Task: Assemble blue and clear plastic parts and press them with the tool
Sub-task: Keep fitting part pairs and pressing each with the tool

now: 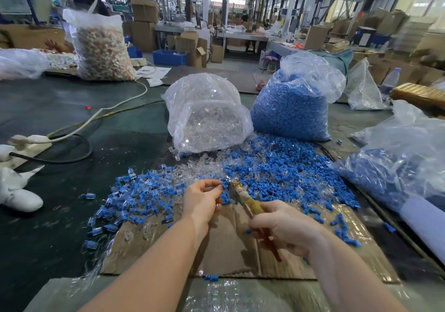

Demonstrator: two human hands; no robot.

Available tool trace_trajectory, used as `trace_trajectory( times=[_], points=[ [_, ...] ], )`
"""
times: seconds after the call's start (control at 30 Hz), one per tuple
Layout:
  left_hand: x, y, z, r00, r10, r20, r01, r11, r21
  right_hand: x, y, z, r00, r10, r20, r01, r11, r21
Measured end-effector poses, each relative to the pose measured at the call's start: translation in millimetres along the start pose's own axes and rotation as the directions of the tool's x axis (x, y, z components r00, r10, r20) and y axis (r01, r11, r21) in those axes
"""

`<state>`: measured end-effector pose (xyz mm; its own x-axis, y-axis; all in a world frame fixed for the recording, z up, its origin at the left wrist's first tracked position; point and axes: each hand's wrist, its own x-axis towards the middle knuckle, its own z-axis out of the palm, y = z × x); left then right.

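Pressing step in hand, by the look of it. Right hand (283,227), lower centre-right of frame, is wrapped around the handles of the pliers-like tool (250,209); tool nose points up-left toward frame centre. Left hand (204,199), just left of the nose, has fingers curled and pinching something small at the fingertips (220,187) — likely a joined blue-and-clear part, but too small and blurred to be sure. Whether the part already sits in the tool's nose cannot be told.

Stock: loose pile of blue parts (284,174) spreads across centre and centre-right; clear parts (202,164) lie mixed in at centre. Pieces that look already assembled (127,198) lie scattered left of the hands. Both hands work above a flattened cardboard sheet (224,251) in the lower middle. Behind the pile, a bag of clear parts (204,114) at centre and a bag of blue parts (293,109) beside it to the right.

Next move, as judged: seat the pinched piece squarely in the nose, squeeze the handles, then drop it with the finished ones at left. Keep the fingertips out of the closing nose.
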<state>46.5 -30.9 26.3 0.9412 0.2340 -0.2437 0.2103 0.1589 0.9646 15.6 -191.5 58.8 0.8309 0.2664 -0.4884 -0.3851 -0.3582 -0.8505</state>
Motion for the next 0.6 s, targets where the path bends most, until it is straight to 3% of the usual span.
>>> trace_trajectory(
  times=[0.27,0.6],
  points=[
    [0.4,-1.2,-5.0,0.999,0.001,-0.043,-0.001,1.0,0.014,0.4,2.0,7.5,0.997,0.063,-0.035,-0.067,0.988,-0.141],
    [0.2,2.6,-4.6,0.995,0.012,-0.104,-0.008,0.999,0.043,1.9,-1.2,8.9,0.996,0.082,-0.018,-0.084,0.979,-0.184]
  ],
)
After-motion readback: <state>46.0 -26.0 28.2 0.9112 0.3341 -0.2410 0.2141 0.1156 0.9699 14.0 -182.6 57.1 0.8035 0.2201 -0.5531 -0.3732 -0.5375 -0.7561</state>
